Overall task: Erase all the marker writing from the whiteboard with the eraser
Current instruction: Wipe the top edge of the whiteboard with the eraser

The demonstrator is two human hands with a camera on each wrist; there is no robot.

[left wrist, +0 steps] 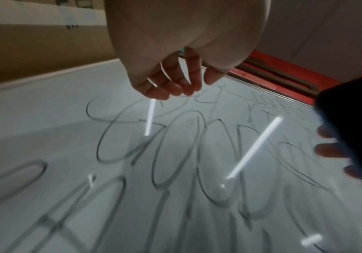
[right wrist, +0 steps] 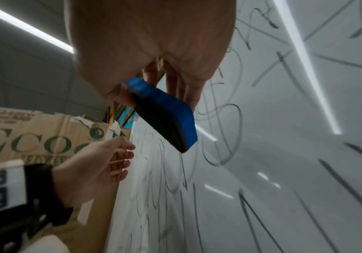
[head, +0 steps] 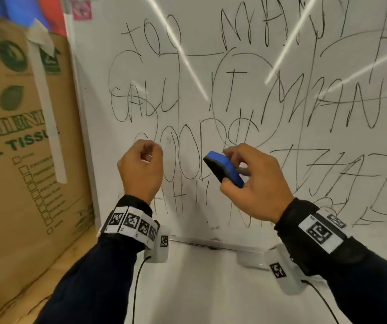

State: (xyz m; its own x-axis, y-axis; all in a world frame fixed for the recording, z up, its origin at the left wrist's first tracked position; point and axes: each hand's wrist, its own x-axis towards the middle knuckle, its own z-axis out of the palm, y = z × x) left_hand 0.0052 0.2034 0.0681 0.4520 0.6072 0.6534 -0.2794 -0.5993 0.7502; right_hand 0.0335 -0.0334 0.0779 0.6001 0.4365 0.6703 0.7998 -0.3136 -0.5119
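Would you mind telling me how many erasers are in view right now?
1. The blue eraser is held in the right hand, in front of the whiteboard. Others may lie outside the frames.

I see bright, even light; ceiling strips glare across the whiteboard (head: 246,94) toward one o'clock. Both wrist views are dimmer, blurred, and bent at their edges.

Right hand (right wrist: 149,51) pinches blue eraser (right wrist: 164,116) between thumb and fingers (right wrist: 175,83), dark felt face turned away from whiteboard (right wrist: 283,154). Black marker writing (right wrist: 223,133) covers the board. Left hand (right wrist: 89,171) loosely curled near board edge, cardboard box (right wrist: 34,137) behind.
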